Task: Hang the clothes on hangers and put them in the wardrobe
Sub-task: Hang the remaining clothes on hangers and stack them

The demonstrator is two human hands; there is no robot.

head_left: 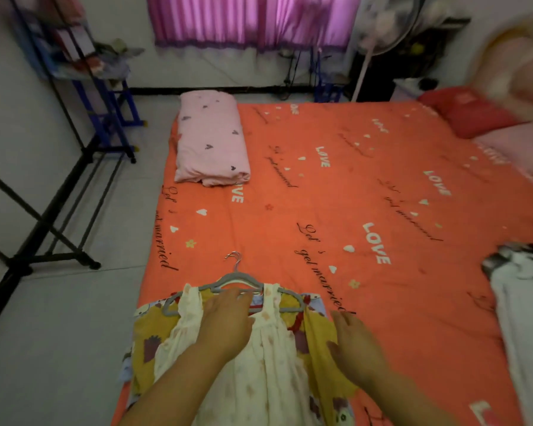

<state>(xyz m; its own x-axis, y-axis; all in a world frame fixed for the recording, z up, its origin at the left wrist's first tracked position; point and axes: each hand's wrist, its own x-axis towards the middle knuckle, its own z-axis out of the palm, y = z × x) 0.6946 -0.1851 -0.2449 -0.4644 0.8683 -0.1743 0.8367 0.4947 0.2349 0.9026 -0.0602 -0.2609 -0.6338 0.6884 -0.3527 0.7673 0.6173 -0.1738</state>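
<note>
A cream sleeveless dress (268, 358) lies on a grey hanger (237, 278) at the near edge of the orange bed (320, 195). Under it lies a yellow patterned garment (320, 339). Several hanger hooks stick out together above the dress. My left hand (225, 321) rests flat on the dress's top, its fingers reaching the hanger bar. My right hand (354, 345) hovers or rests with straight fingers over the yellow garment to the right of the dress. Neither hand holds anything.
A black clothes rack (53, 216) stands on the floor to the left. A folded pink quilt (211, 139) lies at the bed's far left. White clothes (523, 302) lie at the right edge, pillows (471, 115) at the far right.
</note>
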